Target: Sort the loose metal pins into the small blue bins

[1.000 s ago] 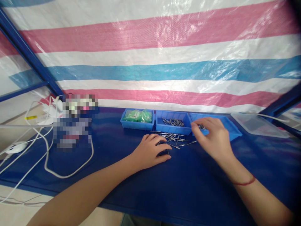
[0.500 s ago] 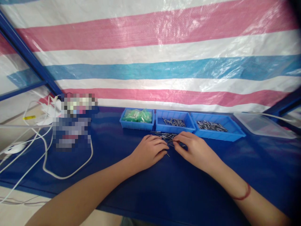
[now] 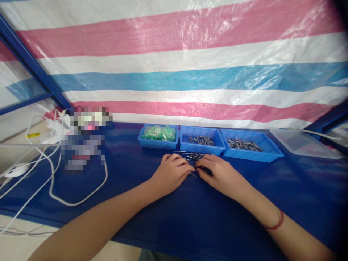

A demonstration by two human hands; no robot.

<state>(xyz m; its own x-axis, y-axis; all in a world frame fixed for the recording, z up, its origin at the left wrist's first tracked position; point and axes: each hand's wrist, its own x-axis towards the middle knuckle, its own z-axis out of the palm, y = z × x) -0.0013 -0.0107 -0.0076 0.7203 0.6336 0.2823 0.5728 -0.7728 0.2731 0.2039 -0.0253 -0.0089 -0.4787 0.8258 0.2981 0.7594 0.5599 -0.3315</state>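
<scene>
My left hand point(image 3: 171, 173) rests on the blue table point(image 3: 152, 214) with its fingers curled down, fingertips against a small pile of loose metal pins point(image 3: 193, 157). My right hand point(image 3: 217, 173) lies just to its right, fingers pinched together at the same spot, almost touching the left fingertips. What either hand grips is too small to make out. Behind the pile stand three blue bins: the left bin point(image 3: 158, 144) with green parts, the middle bin point(image 3: 201, 146) with a few pins, the right bin point(image 3: 251, 154) with many pins.
White cables point(image 3: 54, 188) loop across the table's left side beside a blurred patch. A clear plastic lid point(image 3: 303, 146) lies at the far right. A striped tarp point(image 3: 190, 72) hangs behind the bins.
My right hand left the right bin and came back leftward to the loose pins, closing in beside my left hand. The left hand has barely moved.
</scene>
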